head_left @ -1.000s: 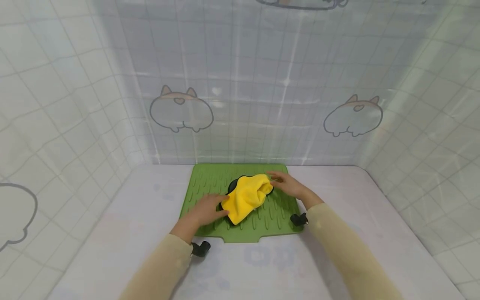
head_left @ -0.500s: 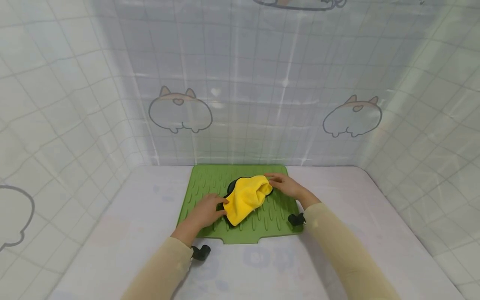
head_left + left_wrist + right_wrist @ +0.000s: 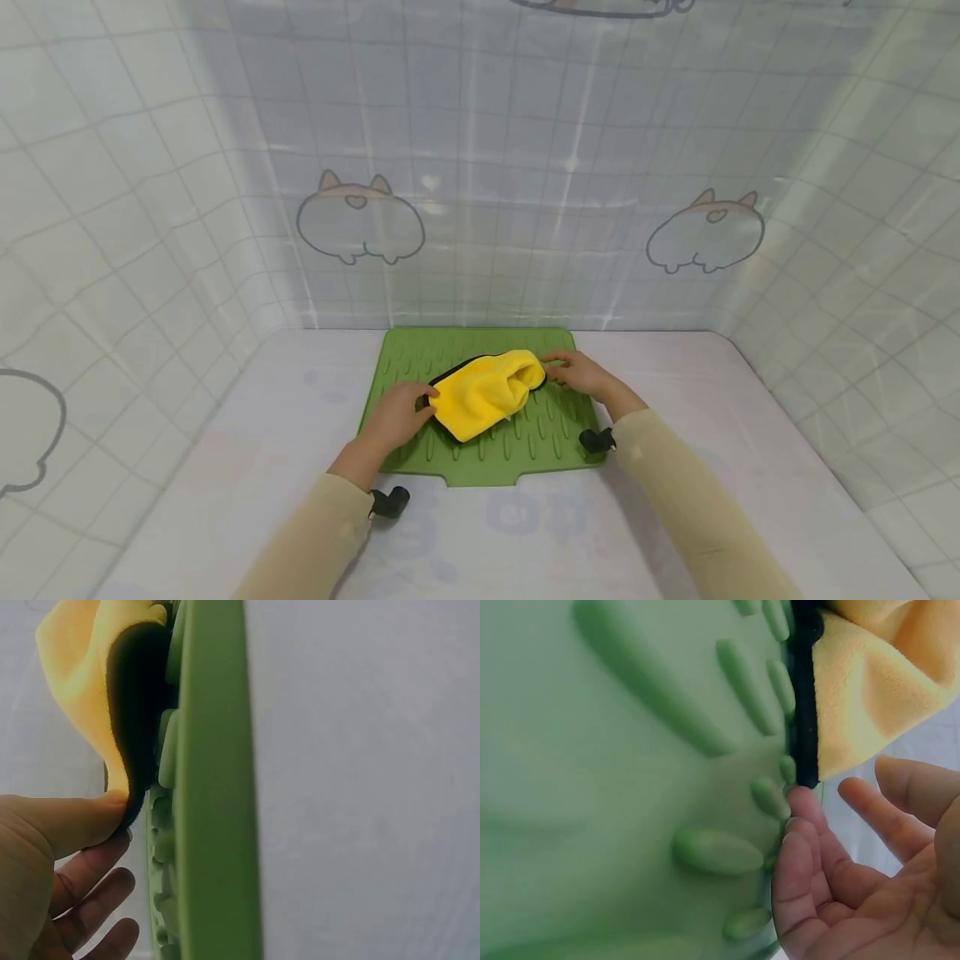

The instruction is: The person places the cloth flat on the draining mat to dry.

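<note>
A crumpled yellow cloth (image 3: pixel 480 396) with a dark edge and dark underside lies on a green ridged mat (image 3: pixel 487 471). My left hand (image 3: pixel 397 414) pinches its left corner between thumb and forefinger. In the left wrist view that corner of the cloth (image 3: pixel 90 705) is raised off the ridges, its dark side facing the mat. My right hand (image 3: pixel 581 373) is at the cloth's right end, where the fabric folds over itself. In the right wrist view the fingertips (image 3: pixel 802 799) are right at the dark hem, and the thumb stands apart from them.
The mat lies on a pale table (image 3: pixel 300 433) against a tiled-pattern back wall (image 3: pixel 480 250) with cartoon animal drawings. Similar patterned walls rise at left and right. A black wrist camera (image 3: pixel 390 502) is on the left wrist, another (image 3: pixel 597 440) on the right.
My left hand has pulled the cloth's left corner out to the left, so that side lies flatter and more spread. The right hand has shifted slightly to the right.
</note>
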`<state>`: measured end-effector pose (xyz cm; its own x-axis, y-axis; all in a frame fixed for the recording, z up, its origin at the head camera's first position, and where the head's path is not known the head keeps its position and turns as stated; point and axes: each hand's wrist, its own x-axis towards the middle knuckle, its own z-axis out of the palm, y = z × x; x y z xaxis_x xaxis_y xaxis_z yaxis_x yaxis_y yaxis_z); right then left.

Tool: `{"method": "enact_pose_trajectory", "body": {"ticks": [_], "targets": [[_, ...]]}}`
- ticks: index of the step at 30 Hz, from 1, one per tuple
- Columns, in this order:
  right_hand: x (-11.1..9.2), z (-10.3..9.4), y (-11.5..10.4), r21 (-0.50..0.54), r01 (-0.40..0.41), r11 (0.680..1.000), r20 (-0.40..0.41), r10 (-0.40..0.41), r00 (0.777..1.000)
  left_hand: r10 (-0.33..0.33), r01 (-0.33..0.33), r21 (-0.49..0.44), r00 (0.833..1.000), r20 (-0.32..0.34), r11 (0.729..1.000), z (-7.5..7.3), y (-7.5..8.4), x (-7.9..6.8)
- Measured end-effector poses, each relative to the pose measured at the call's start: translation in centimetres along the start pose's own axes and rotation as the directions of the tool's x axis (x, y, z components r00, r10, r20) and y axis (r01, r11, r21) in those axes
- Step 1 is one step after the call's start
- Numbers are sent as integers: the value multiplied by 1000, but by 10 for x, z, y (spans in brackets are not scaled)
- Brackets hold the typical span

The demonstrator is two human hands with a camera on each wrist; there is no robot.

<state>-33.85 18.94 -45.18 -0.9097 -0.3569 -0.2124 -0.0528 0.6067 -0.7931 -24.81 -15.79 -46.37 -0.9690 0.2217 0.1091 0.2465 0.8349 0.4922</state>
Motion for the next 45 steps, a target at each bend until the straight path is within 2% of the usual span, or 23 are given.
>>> {"method": "enact_pose_trajectory", "body": {"ticks": [4,10,14,16,19,21,24,26,28,34,41,45], "targets": [[2,-1,-2,13,-10,1000,7,10,1000,-2,2,1,1000,-1,1000,2,-2,2],[8,-1,3,94,-4,996,18,2,1000,0,0,-2,1000,-13,1000,5,-3,5],[12,-1,6,199,12,980,-7,-10,1000,-4,4,-23,1000,-13,1000,5,-1,7],[14,0,6,332,12,943,-18,-6,1000,-16,15,-43,1000,-11,999,4,0,8],[15,4,4,522,15,853,-24,-3,1000,-54,52,-85,998,-13,995,2,-1,8],[16,6,2,606,14,795,-30,5,1000,-82,79,-108,997,-18,991,1,-1,8],[17,9,-2,638,22,769,-48,11,999,-109,104,-134,993,-34,986,0,-3,9],[18,10,-3,640,42,767,-70,3,998,-116,108,-150,992,-48,983,-2,-4,10],[17,10,-5,622,68,780,-101,-6,995,-113,101,-161,991,-69,982,-4,-4,11],[14,-4,-8,534,130,835,-172,-44,984,-85,69,-144,991,-107,987,-15,-3,10],[9,-27,-16,464,140,875,-164,-71,984,-51,38,-128,994,-101,991,-27,-9,14],[5,-38,-18,374,151,915,-138,-106,985,-46,35,-110,994,-101,993,-34,-13,16]]}}
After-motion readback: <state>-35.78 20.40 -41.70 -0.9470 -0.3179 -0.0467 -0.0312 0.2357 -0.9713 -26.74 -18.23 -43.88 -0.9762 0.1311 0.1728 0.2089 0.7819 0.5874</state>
